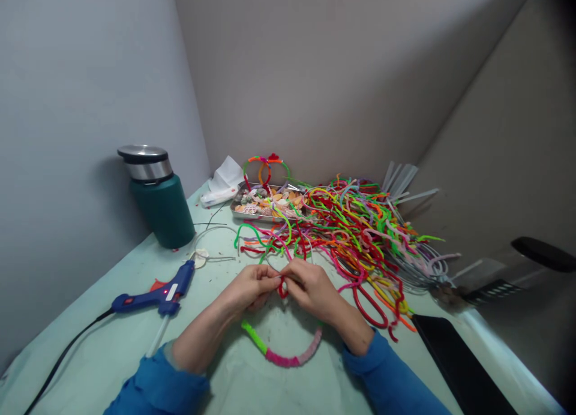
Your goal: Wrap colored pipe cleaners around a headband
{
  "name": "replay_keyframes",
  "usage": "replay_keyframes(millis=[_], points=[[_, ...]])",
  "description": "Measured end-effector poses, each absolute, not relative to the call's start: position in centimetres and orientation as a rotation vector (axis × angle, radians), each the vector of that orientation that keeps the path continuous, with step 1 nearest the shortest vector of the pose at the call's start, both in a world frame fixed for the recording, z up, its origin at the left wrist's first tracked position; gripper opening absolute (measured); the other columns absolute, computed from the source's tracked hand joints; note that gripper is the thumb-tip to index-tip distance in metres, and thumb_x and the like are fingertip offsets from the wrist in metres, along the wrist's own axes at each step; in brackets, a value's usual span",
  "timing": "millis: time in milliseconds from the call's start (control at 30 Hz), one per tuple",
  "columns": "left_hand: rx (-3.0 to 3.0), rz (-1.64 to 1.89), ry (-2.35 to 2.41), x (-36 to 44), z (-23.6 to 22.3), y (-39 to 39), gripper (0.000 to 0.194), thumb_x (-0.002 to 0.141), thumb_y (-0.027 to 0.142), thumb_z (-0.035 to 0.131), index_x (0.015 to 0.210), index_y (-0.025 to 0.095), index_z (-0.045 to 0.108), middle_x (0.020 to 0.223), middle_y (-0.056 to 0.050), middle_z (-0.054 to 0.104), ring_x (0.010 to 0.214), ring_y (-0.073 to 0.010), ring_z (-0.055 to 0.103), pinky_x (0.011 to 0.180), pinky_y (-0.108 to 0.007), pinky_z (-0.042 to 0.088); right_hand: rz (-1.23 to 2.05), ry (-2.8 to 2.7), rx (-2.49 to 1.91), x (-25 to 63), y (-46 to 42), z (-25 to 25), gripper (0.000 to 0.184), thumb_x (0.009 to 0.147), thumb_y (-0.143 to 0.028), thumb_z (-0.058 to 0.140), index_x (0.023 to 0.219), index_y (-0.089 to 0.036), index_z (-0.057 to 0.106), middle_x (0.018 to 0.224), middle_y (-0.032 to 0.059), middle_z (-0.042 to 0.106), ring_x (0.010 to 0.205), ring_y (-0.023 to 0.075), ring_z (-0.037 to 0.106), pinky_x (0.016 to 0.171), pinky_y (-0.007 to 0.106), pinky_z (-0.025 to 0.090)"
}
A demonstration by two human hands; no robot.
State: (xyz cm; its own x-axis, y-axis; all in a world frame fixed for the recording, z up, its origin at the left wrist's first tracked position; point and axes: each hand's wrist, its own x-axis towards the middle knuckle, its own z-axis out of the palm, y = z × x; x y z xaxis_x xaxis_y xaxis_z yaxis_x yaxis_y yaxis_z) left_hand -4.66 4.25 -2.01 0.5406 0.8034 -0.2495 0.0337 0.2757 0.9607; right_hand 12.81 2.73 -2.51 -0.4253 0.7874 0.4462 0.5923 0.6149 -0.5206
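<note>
My left hand [255, 284] and my right hand [314, 288] meet over the table, fingertips almost touching. Both are closed in a pinch on a small looped red pipe cleaner [283, 288]. Just below them on the table curves a band wrapped in fuzzy green, magenta and pale pink [283, 361]. Its upper part is hidden by my hands, so I cannot tell whether it is a full ring. Loose pipe cleaners [263, 232] lie just beyond my fingers.
A blue glue gun [153, 295] lies left, its light red, near a green bottle [162, 211]. At the back, a metal tray [270, 217] holds small shapes. Right are a tangled pipe cleaner heap [360, 217], red-handled scissors [371, 307] and a black flat object [459, 361].
</note>
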Motion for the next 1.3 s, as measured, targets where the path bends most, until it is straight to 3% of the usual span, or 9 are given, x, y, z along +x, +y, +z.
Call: replay_keyframes(millis=[600,700,833,967,1300], points=[[1.301,0.632,0.991,-4.5,-2.2,4.5,0.030,0.073,0.043,0.058,0.073,0.015,0.051,0.041,0.009,0.038,0.031,-0.0032,0.021,0.033,-0.019,0.012,0.534,-2.067,-1.115,12.8,2.9,-2.6,0.010,0.079,-0.011,0.051,0.083,-0.018,0.057,0.070,-0.0006,0.058,0.062,0.0118,0.053,0.058,0.022,0.036],[1.510,0.661,1.021,-4.6,-2.5,4.6,0.019,0.075,0.034,0.056,0.076,0.014,0.053,0.053,0.004,0.052,0.039,-0.0051,0.035,0.040,-0.018,0.024,0.511,-2.065,-1.123,12.7,2.8,-2.7,0.008,0.080,-0.013,0.051,0.082,-0.018,0.058,0.068,-0.0006,0.057,0.060,0.0119,0.051,0.056,0.022,0.035],[2.088,0.755,1.197,-4.7,-2.7,4.3,0.008,0.077,0.019,0.052,0.079,0.017,0.059,0.073,-0.001,0.063,0.064,-0.0119,0.054,0.058,-0.021,0.036,0.495,-2.062,-1.093,12.6,2.8,-2.9,0.009,0.082,-0.013,0.049,0.083,-0.017,0.057,0.072,0.0009,0.059,0.064,0.0125,0.053,0.059,0.023,0.037],[2.424,0.765,1.309,-4.8,-2.7,3.9,0.012,0.082,0.019,0.049,0.084,0.020,0.060,0.078,-0.001,0.064,0.071,-0.0138,0.057,0.064,-0.023,0.037,0.535,-2.042,-1.083,12.6,2.9,-2.9,0.008,0.082,-0.012,0.049,0.085,-0.017,0.055,0.070,0.0003,0.058,0.062,0.0124,0.054,0.058,0.022,0.037],[2.711,0.596,1.426,-4.9,-2.9,3.6,0.014,0.087,0.022,0.042,0.091,0.021,0.055,0.081,-0.002,0.062,0.070,-0.0152,0.059,0.059,-0.024,0.036,0.626,-2.020,-1.095,12.5,2.9,-2.7,0.010,0.083,-0.011,0.047,0.089,-0.019,0.051,0.074,0.0003,0.060,0.065,0.0132,0.055,0.060,0.023,0.038]])
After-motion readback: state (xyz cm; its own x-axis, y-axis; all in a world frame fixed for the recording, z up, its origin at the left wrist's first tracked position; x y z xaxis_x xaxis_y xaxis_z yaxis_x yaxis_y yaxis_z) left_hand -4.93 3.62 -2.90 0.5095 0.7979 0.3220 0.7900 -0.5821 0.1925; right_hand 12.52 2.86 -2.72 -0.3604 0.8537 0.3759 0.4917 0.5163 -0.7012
